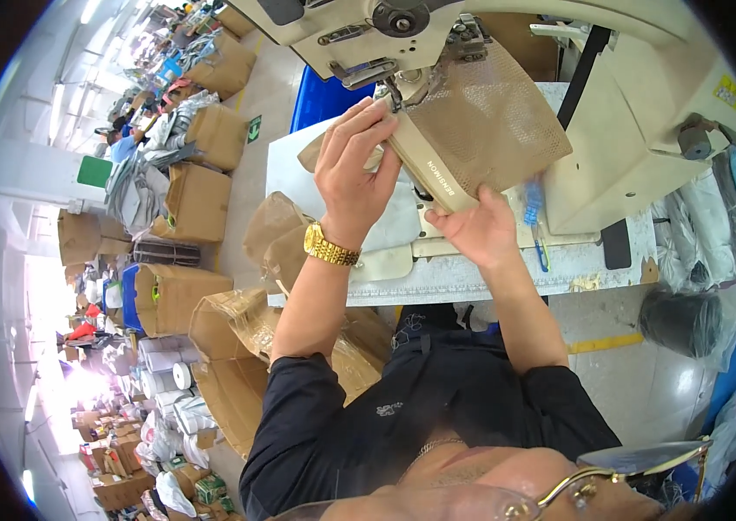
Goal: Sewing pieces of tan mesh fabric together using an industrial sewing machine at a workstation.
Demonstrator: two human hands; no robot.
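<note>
A tan mesh fabric piece (507, 113) edged with a smooth beige band (427, 165) hangs under the head of a cream sewing machine (402, 52). My left hand (355, 161) grips the band's upper end close to the presser foot (396, 95), fingers bent over it. Lower down, my right hand (482, 227) pinches the band's near corner, the thumb up against the mesh. The needle tip is too small to make out. The mesh curves up and away to the right, above the machine bed.
The white worktable (463, 286) has a ruler-marked front edge. A small blue-handled tool (541, 247) lies right of my right hand. Brown fabric (277, 230) hangs off the table's left side, above an open cardboard box (233, 347). A blue bin (329, 97) stands behind.
</note>
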